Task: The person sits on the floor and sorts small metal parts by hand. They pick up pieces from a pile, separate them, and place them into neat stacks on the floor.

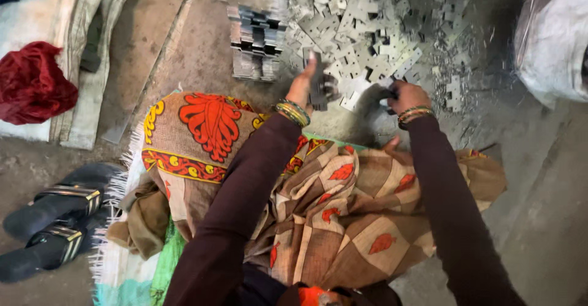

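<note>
On the concrete floor, our left hand (304, 84) grips a gathered stack of metal plates (318, 87); our right hand (401, 95) pinches another from the loose pile (373, 30), with neat stacks (257, 37) beside and most plates still unsorted.

Person seen from above, wearing long, close-fitting dark brown sleeves on both arms. Left hand (304, 85) and right hand (405, 95) are bare; each wrist carries stacked green and gold bangles. A brown, cream and orange patterned cloth with red leaf motifs drapes the lap.
</note>
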